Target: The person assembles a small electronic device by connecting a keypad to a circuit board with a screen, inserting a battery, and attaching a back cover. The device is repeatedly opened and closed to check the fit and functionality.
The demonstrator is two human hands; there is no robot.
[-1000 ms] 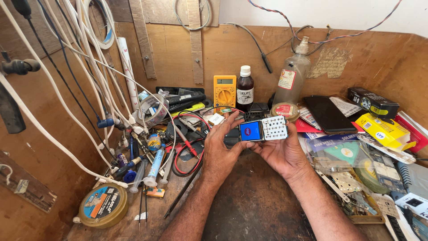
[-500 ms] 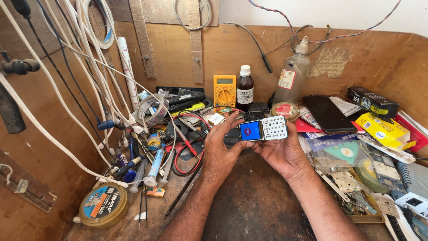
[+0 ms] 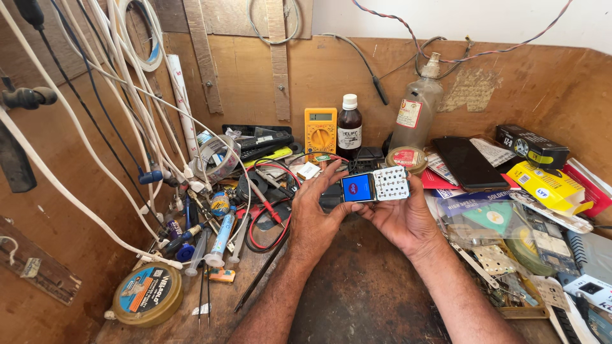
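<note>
A small keypad phone board (image 3: 375,186) with a lit blue screen and a white key membrane is held sideways over the dark bench top. My left hand (image 3: 316,216) grips its screen end, thumb under the screen and fingers over the top edge. My right hand (image 3: 400,216) cradles the keypad end from below. Both hands hold it just in front of a yellow multimeter (image 3: 320,130) and a dark brown bottle (image 3: 349,130).
Red and black test leads (image 3: 268,220), tweezers (image 3: 204,293), syringes and a round solder tin (image 3: 148,294) lie at the left. White cables (image 3: 115,121) hang over the left wall. A clear bottle (image 3: 415,112), a black phone (image 3: 466,162), yellow boxes (image 3: 548,185) and circuit boards crowd the right.
</note>
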